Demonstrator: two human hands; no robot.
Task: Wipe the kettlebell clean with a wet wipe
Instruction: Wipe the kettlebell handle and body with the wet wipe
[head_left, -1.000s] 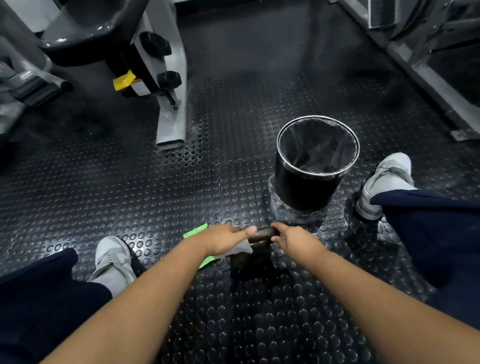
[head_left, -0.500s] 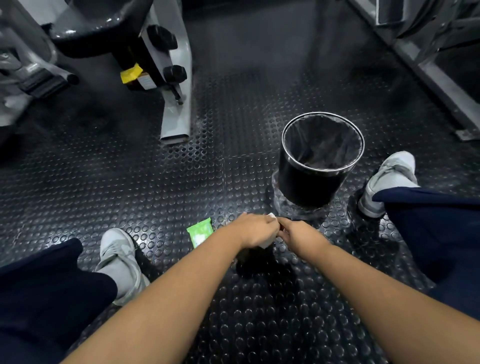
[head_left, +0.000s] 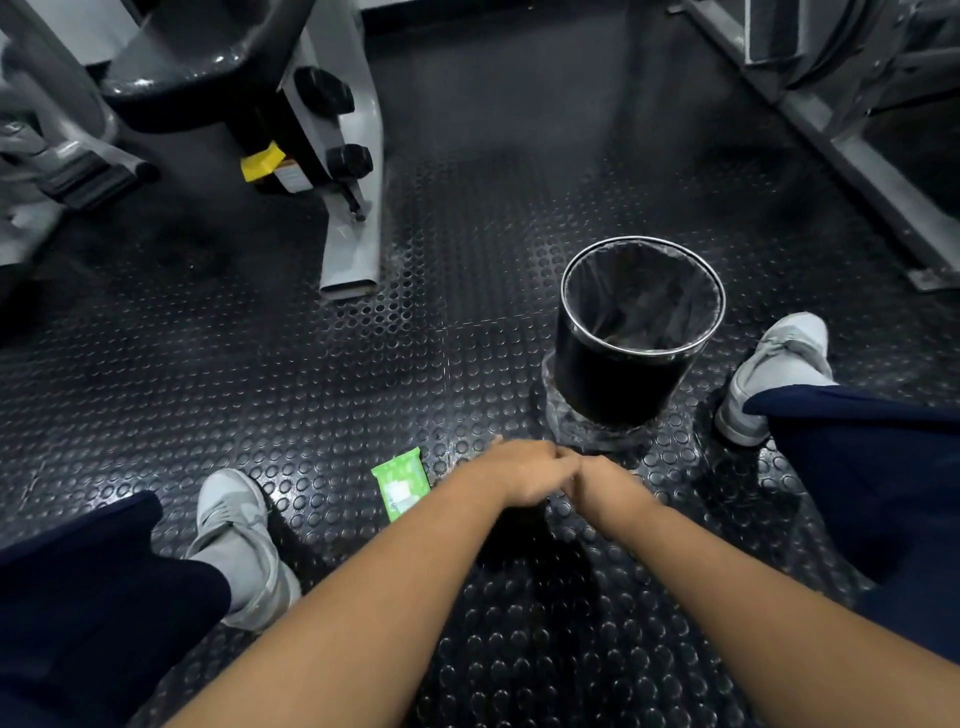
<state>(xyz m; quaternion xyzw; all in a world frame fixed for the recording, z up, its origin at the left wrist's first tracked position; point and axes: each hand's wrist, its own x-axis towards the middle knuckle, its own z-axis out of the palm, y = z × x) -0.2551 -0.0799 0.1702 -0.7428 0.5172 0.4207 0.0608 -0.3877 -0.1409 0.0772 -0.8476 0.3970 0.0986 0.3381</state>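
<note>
The dark kettlebell (head_left: 519, 543) stands on the studded rubber floor between my feet, mostly covered by my hands and lost in shadow. My left hand (head_left: 522, 475) is curled over its handle from the left; the wet wipe beneath the palm is hidden. My right hand (head_left: 605, 483) grips the handle's right end, and its fingers touch those of my left hand. A green pack of wet wipes (head_left: 401, 483) lies on the floor just left of my left wrist.
A black waste bin (head_left: 597, 374) with a liner stands just beyond my hands. My grey shoes (head_left: 236, 530) (head_left: 774, 364) flank the spot. A grey gym machine leg (head_left: 353, 228) is at the back left, and a metal frame (head_left: 872, 182) runs along the right.
My left hand has slid rightward along the handle until it meets my right hand, covering the handle and the wipe. The green pack, half hidden before, now lies in full view.
</note>
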